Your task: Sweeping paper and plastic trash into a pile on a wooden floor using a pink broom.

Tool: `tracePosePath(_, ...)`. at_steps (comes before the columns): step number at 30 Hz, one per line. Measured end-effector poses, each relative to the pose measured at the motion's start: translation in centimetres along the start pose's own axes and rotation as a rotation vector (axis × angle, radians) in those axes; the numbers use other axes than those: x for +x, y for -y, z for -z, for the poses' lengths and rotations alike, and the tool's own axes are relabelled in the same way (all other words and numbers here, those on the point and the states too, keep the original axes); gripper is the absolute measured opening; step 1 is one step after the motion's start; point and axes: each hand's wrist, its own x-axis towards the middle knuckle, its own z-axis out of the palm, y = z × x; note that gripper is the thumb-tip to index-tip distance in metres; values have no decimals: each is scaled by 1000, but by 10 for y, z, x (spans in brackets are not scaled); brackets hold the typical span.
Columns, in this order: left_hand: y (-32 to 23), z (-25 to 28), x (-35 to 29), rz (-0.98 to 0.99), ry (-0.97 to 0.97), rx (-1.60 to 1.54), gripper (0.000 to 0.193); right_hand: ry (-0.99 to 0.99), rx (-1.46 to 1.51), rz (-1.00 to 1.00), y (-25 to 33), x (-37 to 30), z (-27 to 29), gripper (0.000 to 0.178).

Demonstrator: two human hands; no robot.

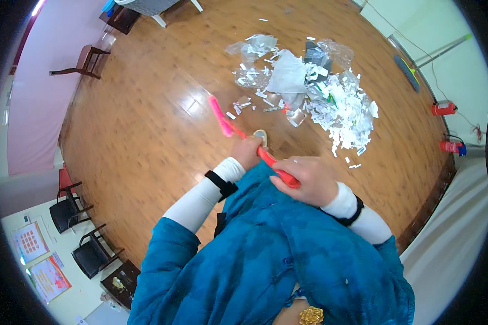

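Both my hands are wrapped round the red handle (269, 157) of what looks like a broom. My left hand (247, 152) is closed farther down the handle. Nearer my body, my right hand (309, 180) grips close to its upper end. The pink broom head (220, 116) is at the far end, over the wooden floor, to the left of the litter. A large heap of white paper scraps (348, 111) lies ahead and to the right. Crumpled clear plastic (255, 46) and a whitish plastic bag (286, 71) lie against it.
Loose paper strips (354, 166) lie around the heap. A grey mop (406, 73) leans at the right wall, near two red fire extinguishers (443, 109). Dark chairs (94, 253) and a small table (120, 283) stand along the left. My shoe (261, 136) shows beyond my left hand.
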Motion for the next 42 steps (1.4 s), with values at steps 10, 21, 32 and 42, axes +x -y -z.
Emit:
tracePosePath(10,100,41,57,159,285,73,18,344,403,-315,-80,115,-74,34)
tracePosePath(21,47,58,128,-137,153,35,24,190,74,-311,-30,160,15,22)
tracePosePath(32,82,21,167,-188,211,76,31,41,178,-497,-73,159,4,19)
tracePosePath(42,-19,47,195,-406,276,3,18,-124,-102,-510,-21,137,60,16)
